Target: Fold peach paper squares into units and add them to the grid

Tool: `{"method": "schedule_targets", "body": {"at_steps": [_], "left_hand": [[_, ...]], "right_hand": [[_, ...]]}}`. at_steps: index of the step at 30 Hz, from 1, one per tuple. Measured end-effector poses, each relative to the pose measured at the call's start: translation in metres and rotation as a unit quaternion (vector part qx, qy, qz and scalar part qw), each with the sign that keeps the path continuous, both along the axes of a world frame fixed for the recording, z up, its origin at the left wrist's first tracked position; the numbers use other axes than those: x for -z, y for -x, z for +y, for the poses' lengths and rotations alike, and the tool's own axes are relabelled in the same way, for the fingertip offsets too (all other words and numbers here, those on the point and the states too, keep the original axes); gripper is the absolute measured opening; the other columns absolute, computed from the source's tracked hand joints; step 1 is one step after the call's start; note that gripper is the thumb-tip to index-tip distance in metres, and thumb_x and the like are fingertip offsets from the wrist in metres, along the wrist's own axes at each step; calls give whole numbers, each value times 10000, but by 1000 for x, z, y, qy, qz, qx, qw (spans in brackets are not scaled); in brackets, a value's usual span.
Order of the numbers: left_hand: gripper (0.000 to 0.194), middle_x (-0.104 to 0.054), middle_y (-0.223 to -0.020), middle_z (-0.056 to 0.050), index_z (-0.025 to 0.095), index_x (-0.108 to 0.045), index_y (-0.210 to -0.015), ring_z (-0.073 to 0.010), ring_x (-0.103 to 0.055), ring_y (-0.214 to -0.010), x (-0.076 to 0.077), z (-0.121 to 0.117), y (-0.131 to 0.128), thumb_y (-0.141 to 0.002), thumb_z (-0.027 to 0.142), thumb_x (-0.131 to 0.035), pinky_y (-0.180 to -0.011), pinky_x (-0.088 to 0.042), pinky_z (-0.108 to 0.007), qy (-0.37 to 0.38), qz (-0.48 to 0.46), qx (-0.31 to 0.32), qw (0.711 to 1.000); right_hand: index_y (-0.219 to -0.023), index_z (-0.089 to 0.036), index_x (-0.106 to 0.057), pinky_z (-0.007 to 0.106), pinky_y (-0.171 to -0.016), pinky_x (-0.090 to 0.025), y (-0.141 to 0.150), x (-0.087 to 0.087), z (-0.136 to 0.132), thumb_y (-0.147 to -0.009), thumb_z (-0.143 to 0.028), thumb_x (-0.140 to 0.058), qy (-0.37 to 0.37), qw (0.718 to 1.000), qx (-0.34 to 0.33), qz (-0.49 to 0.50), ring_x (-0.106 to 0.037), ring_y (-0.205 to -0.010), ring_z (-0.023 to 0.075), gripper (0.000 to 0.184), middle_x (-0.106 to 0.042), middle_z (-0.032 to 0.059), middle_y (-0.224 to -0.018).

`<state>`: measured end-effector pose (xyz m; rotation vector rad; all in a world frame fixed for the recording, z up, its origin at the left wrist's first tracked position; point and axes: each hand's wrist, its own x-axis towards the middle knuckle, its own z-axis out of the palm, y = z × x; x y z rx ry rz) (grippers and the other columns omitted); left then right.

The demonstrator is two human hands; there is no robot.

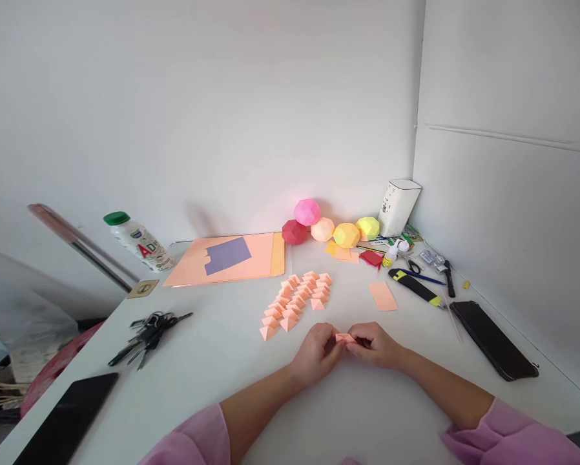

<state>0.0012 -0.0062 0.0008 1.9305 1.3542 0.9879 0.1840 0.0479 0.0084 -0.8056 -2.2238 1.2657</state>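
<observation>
Both hands meet over the front middle of the table around a small peach paper piece. My left hand pinches its left end, and the fingers of my right hand are closed on its right end. The fingers cover much of the piece, so its exact folds are hard to see. Just beyond my left hand stand several folded peach paper units, lined up in rows. A flat peach paper rectangle lies past my right hand.
Faceted paper balls sit by the wall. Peach sheets with a purple piece lie back left, near a bottle and keys. A box cutter, glue bottle and black phone are on the right.
</observation>
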Motion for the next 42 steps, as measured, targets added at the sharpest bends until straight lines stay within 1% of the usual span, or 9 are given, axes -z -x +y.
{"method": "schedule_targets", "body": {"at_steps": [5, 10, 15, 19, 23, 29, 33, 37, 42], "left_hand": [[186, -573, -689, -23, 189, -503, -695, -153, -508, -670, -1, -1, -1, -821, 326, -499, -652, -434, -287, 25, -21, -4, 999], [131, -612, -750, -39, 180, -537, -751, -157, -535, -696, -2, -1, 0, -812, 292, -508, -638, -440, -277, 72, -64, -18, 995], [110, -645, -765, -38, 171, -569, -815, -146, -565, -687, -7, 0, 1, -825, 239, -483, -621, -444, -257, 114, -127, 29, 985], [169, -665, -829, -51, 171, -583, -866, -156, -591, -727, -8, 0, 1, -855, 296, -471, -647, -455, -266, 117, -143, 64, 981], [221, -649, -779, -45, 166, -580, -819, -146, -567, -669, -8, 1, 0, -852, 357, -476, -605, -439, -261, 134, -151, 56, 978], [252, -625, -713, -21, 165, -560, -764, -129, -539, -644, -10, 1, 0, -835, 395, -488, -574, -409, -237, 195, -207, 39, 958], [256, -618, -708, -14, 168, -561, -750, -123, -522, -635, -13, 1, 1, -832, 399, -489, -575, -397, -232, 192, -198, 41, 960], [256, -592, -688, -6, 165, -576, -734, -101, -463, -576, -14, 2, 1, -837, 379, -480, -532, -357, -218, 173, -167, 61, 969], [229, -518, -607, 20, 164, -575, -734, -89, -403, -526, -11, 3, 0, -819, 364, -504, -481, -316, -207, 174, -170, 57, 968]], "right_hand": [[-682, -142, -565, 216, -465, -291, 1, -2, -2, -827, -361, -524, 18, 1000, 12, 6, -357, -503, 83, 265, -465, -20, -591], [-656, -138, -558, 210, -451, -275, 0, -1, -1, -799, -354, -551, 33, 999, 14, -4, -338, -490, 77, 260, -455, -27, -572], [-597, -131, -546, 214, -450, -274, 1, -3, -1, -810, -391, -535, 14, 1000, -1, -7, -332, -478, 75, 337, -436, -26, -548], [-630, -132, -572, 213, -459, -292, 1, -5, -1, -858, -396, -469, -4, 1000, -5, 13, -356, -480, 81, 364, -445, -22, -545], [-599, -145, -527, 209, -453, -290, 1, -4, -1, -864, -399, -461, -21, 1000, 1, 17, -344, -475, 80, 373, -437, -28, -533], [-559, -151, -477, 214, -450, -276, 0, 3, 1, -860, -359, -464, -55, 998, 1, 16, -317, -475, 78, 366, -394, -33, -540], [-534, -151, -489, 221, -459, -290, 1, 4, 2, -871, -341, -445, -79, 996, -21, 20, -339, -478, 87, 389, -374, -31, -522], [-640, -136, -598, 224, -503, -347, 0, 3, 2, -891, -339, -428, -73, 997, -30, 18, -409, -521, 102, 365, -453, -6, -557], [-713, -127, -633, 228, -515, -355, 0, 2, 1, -896, -385, -422, -67, 998, -14, 0, -412, -526, 100, 380, -506, 10, -610]]}}
